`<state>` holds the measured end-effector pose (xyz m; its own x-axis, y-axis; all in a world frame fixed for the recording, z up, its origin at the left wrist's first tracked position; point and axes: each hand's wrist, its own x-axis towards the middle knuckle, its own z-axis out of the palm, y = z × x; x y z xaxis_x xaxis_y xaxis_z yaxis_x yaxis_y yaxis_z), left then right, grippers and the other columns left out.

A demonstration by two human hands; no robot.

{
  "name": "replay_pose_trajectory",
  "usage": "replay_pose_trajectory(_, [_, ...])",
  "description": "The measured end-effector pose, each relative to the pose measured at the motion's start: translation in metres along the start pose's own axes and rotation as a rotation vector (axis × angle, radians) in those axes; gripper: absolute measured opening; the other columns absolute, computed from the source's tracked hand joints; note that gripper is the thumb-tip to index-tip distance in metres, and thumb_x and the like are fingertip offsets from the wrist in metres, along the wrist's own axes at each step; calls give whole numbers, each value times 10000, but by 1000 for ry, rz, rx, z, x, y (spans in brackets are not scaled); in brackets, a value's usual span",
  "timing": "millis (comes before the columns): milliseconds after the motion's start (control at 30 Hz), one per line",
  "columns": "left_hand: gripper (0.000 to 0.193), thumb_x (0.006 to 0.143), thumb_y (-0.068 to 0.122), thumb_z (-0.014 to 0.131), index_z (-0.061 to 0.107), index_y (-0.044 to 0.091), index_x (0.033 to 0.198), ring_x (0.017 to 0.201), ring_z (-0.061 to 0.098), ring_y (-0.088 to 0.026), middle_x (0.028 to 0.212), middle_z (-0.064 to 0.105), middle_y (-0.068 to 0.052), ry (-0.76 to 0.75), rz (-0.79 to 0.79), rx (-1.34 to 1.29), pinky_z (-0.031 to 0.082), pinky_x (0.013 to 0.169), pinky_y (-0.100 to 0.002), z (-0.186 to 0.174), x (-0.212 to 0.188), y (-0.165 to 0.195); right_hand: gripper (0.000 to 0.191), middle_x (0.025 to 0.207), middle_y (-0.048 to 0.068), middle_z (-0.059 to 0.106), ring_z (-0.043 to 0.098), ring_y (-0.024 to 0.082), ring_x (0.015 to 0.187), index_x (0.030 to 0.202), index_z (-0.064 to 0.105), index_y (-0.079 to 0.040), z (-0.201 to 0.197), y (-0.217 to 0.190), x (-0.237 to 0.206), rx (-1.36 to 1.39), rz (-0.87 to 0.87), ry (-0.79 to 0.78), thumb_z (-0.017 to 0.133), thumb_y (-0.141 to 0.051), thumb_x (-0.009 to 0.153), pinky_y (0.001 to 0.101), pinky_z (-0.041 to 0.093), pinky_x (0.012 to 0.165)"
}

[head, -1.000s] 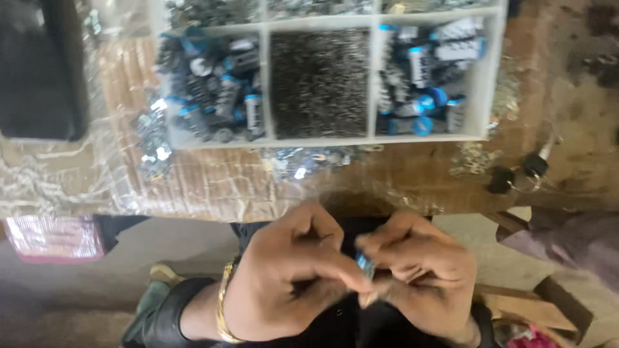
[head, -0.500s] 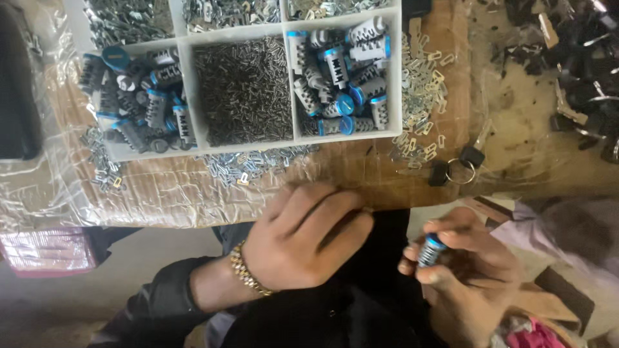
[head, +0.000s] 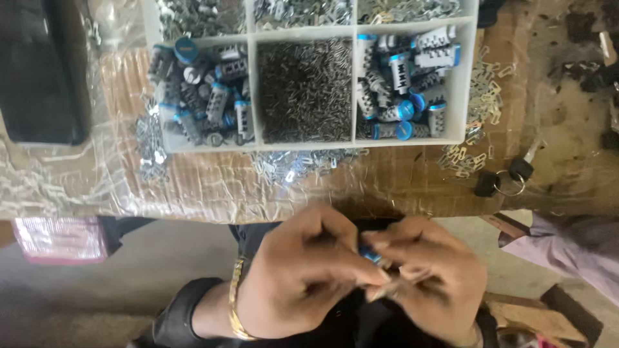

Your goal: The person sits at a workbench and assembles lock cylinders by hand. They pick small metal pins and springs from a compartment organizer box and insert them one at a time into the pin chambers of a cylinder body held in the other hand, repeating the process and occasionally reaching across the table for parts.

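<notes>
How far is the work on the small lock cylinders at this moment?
Done, it seems: the tray's right compartment holds cylinders with blue ends. In hand: left hand and right hand meet on one blue-ended cylinder, mostly hidden by fingers. Left: grey cylinders fill the left compartment, tiny pins the middle one, and metal clips lie on the table.

Hands back together – blue-capped cylinder between them
</notes>
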<state>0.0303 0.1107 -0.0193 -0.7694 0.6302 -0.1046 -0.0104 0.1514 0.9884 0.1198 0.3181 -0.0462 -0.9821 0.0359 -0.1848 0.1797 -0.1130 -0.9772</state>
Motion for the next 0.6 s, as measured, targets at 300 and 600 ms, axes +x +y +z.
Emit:
replay_pose_trajectory(300, [262, 867, 233, 874, 731, 79, 1023, 804, 606, -208, 912, 595, -48, 100, 457, 417, 481, 675, -308, 39, 75, 34, 274, 1063, 119, 708, 705, 193, 876, 1214, 585, 3, -44, -28, -10, -538, -286, 431, 637, 0, 945, 293, 595, 754])
replay_pose_trajectory(600, [210, 923, 115, 795, 679, 56, 1089, 982, 698, -227, 1050, 684, -61, 70, 425, 86, 575, 882, -317, 41, 71, 12, 287, 1145, 198, 708, 732, 188, 880, 1274, 580, -7, -79, 23, -24, -18, -439, 507, 699, -25, 1013, 271, 630, 768])
